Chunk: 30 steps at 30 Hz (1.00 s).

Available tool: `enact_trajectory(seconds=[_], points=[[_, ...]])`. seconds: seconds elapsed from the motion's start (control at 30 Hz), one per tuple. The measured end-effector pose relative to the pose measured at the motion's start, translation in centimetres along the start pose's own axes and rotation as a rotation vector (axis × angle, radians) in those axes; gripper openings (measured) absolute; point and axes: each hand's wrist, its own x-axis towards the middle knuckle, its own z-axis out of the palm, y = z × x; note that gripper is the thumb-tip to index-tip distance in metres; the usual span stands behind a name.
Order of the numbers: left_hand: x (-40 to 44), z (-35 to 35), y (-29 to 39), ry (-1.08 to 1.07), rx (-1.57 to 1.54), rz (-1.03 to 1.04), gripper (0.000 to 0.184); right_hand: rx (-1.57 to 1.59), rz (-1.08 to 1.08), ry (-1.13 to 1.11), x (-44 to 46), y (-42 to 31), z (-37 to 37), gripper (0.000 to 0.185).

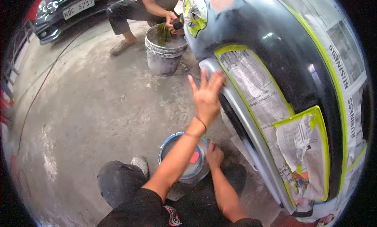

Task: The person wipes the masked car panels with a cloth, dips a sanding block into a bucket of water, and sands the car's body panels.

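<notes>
My left hand (207,97) is stretched forward with its fingers spread. Its fingertips, a little blurred, lie at the grey lower lip (212,65) of a car bumper (271,38). Low between my knees stands a bucket (165,142) with a blue-white rim and greyish water. A small flat red piece (194,157) shows inside it, partly behind my left forearm. My right hand (214,155) is closed beside the bucket's right rim; what its curled fingers hold, if anything, is hidden. Newspaper (255,85) edged with yellow-green tape covers openings in the bumper.
Another person's hands (172,22) hold a dark object above a second bucket (163,62) at the top. A dark car (78,15) is parked at the upper left. A thin hose (47,75) crosses the concrete floor (86,109). More newspaper (345,66) masks the car at right.
</notes>
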Motion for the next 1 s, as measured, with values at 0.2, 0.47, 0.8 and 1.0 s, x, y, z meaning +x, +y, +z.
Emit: enact_trajectory(seconds=[0.2, 0.47, 0.8, 1.0], points=[[-1.8, -0.3, 2.5, 0.009, -0.019, -0.065, 0.068, 0.047, -0.052, 0.038, 0.0, 0.7, 0.9, 0.065], [2.5, -1.0, -0.9, -0.029, 0.09, -0.058, 0.065, -0.05, -0.019, -0.041, -0.3, 0.7, 0.3, 0.064], [-1.3, -0.7, 1.9, -0.051, -0.049, -0.039, 0.061, -0.053, -0.029, 0.004, 0.8, 2.8, 1.9, 0.058], [-5.3, 0.1, 6.3, 0.008, -0.222, -0.152, 0.064, 0.095, 0.025, -0.053, -1.0, 1.6, 0.8, 0.06]])
